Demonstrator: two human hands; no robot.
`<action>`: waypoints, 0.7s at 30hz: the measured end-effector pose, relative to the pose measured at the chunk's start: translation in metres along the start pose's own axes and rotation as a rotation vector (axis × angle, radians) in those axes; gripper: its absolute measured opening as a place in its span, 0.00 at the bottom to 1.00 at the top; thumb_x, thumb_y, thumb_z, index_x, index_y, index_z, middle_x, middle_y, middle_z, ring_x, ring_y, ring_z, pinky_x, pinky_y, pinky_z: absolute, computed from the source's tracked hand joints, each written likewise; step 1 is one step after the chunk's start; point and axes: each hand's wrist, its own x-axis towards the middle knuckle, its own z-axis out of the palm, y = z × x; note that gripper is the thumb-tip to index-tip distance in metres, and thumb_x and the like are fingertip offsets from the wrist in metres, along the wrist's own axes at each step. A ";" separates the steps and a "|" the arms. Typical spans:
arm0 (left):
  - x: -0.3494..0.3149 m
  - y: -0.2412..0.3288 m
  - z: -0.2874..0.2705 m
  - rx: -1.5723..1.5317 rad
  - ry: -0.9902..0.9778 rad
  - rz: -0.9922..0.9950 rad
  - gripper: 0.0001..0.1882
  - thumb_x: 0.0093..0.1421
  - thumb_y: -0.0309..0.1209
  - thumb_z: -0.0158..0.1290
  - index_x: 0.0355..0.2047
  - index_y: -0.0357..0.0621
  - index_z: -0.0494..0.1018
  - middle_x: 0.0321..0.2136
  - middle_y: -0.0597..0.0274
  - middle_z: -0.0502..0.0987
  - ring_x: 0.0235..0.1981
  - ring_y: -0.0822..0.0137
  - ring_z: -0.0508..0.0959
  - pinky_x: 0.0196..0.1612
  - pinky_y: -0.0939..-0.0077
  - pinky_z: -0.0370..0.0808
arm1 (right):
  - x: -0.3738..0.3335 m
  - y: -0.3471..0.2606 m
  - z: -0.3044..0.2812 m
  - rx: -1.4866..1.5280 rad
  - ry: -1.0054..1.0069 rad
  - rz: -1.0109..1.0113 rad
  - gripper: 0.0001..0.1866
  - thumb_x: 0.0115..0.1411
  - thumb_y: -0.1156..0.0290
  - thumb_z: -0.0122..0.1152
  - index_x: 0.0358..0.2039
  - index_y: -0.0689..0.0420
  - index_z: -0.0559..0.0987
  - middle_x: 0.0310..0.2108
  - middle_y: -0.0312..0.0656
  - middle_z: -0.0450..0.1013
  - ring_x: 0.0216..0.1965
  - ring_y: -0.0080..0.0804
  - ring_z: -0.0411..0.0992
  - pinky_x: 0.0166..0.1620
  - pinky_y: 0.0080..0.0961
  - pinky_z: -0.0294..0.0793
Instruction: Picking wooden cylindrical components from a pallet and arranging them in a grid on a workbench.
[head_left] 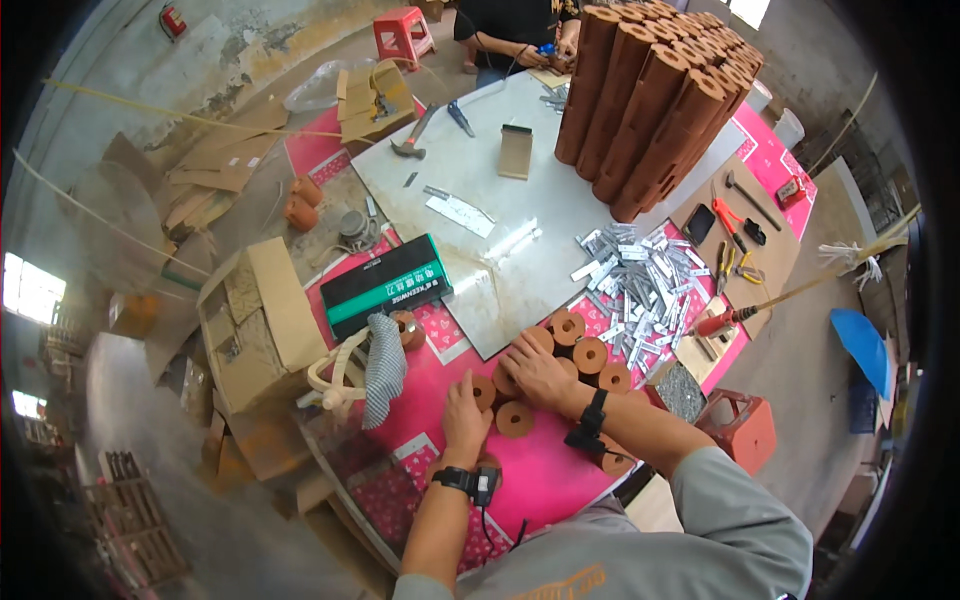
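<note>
Several brown cylinders with a round hole in the end stand close together on the pink cloth before me. My left hand point(463, 418) reaches round the left side of one brown cylinder point(482, 391), with its fingers on one side and the thumb on the other. My right hand point(540, 372) lies over the neighbouring cylinders, its fingers stretched out and apart. Nearer to me stands another cylinder point(515, 420), next to both hands. To the right of my right hand are more cylinders point(590, 354). The surfaces under my right palm are hidden.
A tall stack of brown tubes point(650, 110) stands on the metal sheet point(490, 290). Loose metal strips point(640, 285) lie in a heap at right, near pliers point(728, 268) and a screwdriver point(725, 320). At left are a green-black box point(387, 287) and a cardboard box point(262, 325). A person point(515, 35) works opposite.
</note>
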 end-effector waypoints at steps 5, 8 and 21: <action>0.007 0.002 -0.003 -0.042 -0.011 -0.053 0.46 0.47 0.26 0.68 0.66 0.46 0.59 0.56 0.44 0.69 0.58 0.42 0.70 0.59 0.53 0.71 | 0.001 -0.001 0.012 -0.076 0.002 0.045 0.26 0.58 0.69 0.57 0.58 0.62 0.71 0.54 0.50 0.71 0.64 0.50 0.61 0.74 0.47 0.48; 0.005 -0.005 -0.003 -0.070 -0.040 -0.019 0.47 0.48 0.28 0.68 0.67 0.46 0.58 0.58 0.43 0.67 0.60 0.42 0.68 0.61 0.53 0.70 | -0.008 -0.003 0.016 0.010 0.090 0.054 0.27 0.59 0.70 0.55 0.60 0.62 0.70 0.56 0.51 0.70 0.64 0.50 0.61 0.73 0.47 0.49; -0.086 -0.035 -0.031 0.022 0.084 -0.016 0.50 0.51 0.43 0.68 0.68 0.38 0.56 0.63 0.35 0.63 0.65 0.40 0.63 0.65 0.48 0.64 | -0.080 -0.086 0.006 0.313 -0.018 0.296 0.40 0.48 0.60 0.74 0.56 0.64 0.66 0.60 0.57 0.62 0.60 0.54 0.63 0.61 0.43 0.66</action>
